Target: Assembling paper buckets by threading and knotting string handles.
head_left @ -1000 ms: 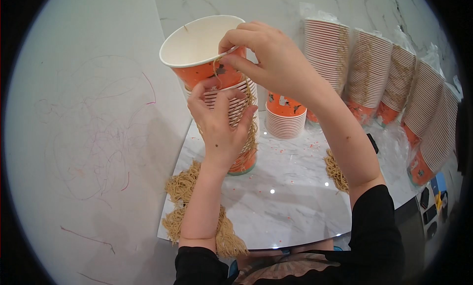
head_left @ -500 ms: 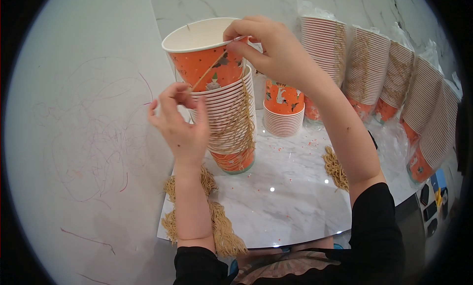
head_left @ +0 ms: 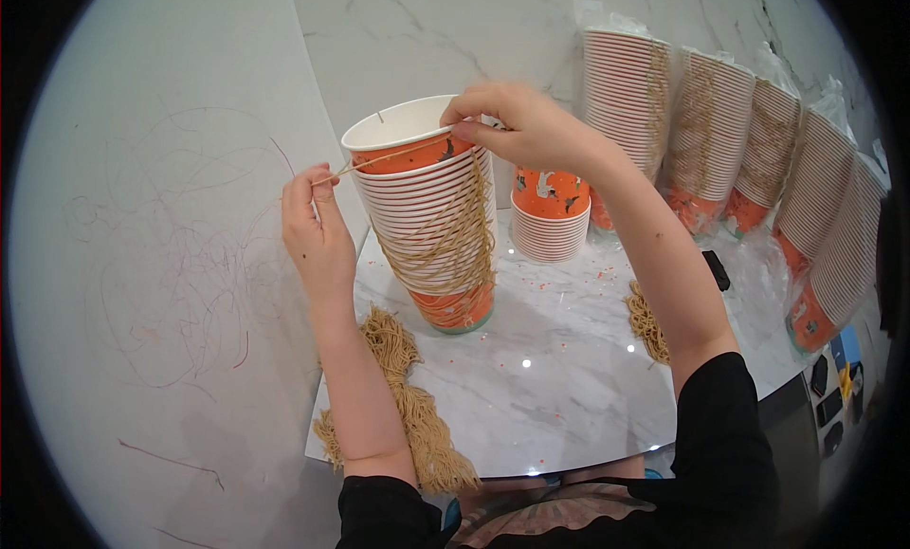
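A tall stack of orange paper cups with white rims [head_left: 427, 217] stands upright on the table, tan strings [head_left: 455, 265] looped down its side. The topmost cup [head_left: 398, 157] sits a little proud of the others, its orange wall showing below the rim. My right hand [head_left: 517, 122] pinches this cup's rim at its right side, thumb outside. Left of the rim, my left hand [head_left: 315, 212] is closed in a pinch on a tan string [head_left: 379, 158], which stretches across the cup's front toward my right hand. Whether the right fingers also hold the string's end is hidden.
Bundles of tan string [head_left: 431, 435] lie by my left forearm, another bundle [head_left: 646, 321] near my right arm. Behind stands a shorter cup stack [head_left: 550, 228]. Several plastic-wrapped cup stacks [head_left: 706, 122] line the right. A marked white wall [head_left: 180, 265] rises at left.
The top cup has come down deeper into the stack, my right hand lowering with it. My left hand has moved left and slightly down, drawing the string flatter across the cup.
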The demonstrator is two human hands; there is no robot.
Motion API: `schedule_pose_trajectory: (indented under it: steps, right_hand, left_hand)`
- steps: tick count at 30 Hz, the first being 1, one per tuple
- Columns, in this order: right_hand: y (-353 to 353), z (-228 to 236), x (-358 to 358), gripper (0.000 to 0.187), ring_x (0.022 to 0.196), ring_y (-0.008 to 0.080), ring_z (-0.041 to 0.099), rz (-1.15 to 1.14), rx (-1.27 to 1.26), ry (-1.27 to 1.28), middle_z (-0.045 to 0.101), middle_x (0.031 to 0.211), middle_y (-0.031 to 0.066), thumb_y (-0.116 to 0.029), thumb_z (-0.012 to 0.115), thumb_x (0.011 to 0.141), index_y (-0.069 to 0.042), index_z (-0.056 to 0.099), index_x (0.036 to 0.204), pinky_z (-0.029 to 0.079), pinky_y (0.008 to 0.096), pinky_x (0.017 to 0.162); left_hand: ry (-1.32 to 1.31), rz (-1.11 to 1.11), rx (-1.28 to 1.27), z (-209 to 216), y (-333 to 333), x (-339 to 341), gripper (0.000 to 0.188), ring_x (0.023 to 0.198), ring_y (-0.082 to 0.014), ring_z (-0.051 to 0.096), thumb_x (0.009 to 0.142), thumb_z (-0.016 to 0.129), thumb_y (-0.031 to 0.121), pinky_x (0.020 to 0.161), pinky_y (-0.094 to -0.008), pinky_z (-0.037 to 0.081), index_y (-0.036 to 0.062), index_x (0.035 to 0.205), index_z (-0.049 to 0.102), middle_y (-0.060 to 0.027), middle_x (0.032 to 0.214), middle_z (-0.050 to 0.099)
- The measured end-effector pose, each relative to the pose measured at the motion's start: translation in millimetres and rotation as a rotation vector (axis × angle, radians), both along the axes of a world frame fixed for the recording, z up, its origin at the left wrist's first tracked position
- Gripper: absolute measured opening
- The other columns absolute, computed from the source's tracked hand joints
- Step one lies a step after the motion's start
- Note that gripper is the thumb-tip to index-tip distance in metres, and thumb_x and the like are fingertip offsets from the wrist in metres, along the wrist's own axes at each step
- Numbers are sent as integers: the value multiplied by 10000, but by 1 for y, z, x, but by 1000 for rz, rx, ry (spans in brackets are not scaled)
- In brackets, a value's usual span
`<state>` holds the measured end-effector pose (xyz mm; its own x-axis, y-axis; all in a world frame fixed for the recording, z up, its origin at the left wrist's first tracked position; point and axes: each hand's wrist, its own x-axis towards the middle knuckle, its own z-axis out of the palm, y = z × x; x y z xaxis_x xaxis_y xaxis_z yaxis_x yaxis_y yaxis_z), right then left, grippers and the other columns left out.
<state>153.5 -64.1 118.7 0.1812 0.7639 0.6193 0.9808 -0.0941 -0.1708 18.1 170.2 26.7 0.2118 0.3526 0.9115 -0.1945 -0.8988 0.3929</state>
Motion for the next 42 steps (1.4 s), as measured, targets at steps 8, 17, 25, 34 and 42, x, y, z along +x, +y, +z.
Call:
schedule_pose_trajectory:
  steps: [8, 17, 25, 34, 42]
  right_hand:
    - [-6, -13, 24, 247, 1048, 222, 663, 108, 169, 283, 714, 1099, 108, -232, 561, 1038, -40, 689, 1127, 518, 354, 897]
    - [-5, -25, 28, 171, 1072, 149, 656, 116, 143, 323, 655, 1092, 61, -126, 589, 1040, 18, 641, 1118, 542, 320, 990]
    - [-1, -42, 39, 174, 1081, 143, 650, 108, 211, 390, 671, 1099, 54, -146, 565, 1054, -8, 653, 1112, 518, 311, 978]
    - [3, -52, 37, 253, 1280, 214, 602, 94, 248, 331, 711, 1186, 110, -232, 534, 1072, -25, 674, 1117, 483, 333, 1007]
    - [9, -66, 35, 269, 1343, 237, 561, 127, 347, 347, 719, 1155, 100, -229, 543, 1078, 5, 669, 1118, 464, 338, 1048]
  left_hand:
    - [-107, -432, -6, 1, -22, 13, 384, 1279, -260, 579, 1132, 389, 284, 1116, -377, 418, 41, 1320, 620, -161, 1414, 593]
    - [-95, -373, 35, 0, -25, 11, 357, 1210, -227, 611, 1124, 405, 239, 1076, -360, 447, 23, 1243, 663, -159, 1338, 633]
    - [-121, -335, 42, 1, -29, 8, 327, 1162, -213, 632, 1111, 431, 199, 1031, -346, 468, 20, 1118, 704, -114, 1183, 698]
    - [-180, -299, 78, -2, -25, 12, 274, 1090, -266, 687, 1078, 485, 152, 951, -369, 513, 5, 1023, 710, -114, 1040, 712]
    - [-137, -307, 16, -3, -26, 11, 311, 1089, -210, 666, 1089, 439, 143, 1004, -335, 487, -12, 1042, 705, -127, 1092, 734]
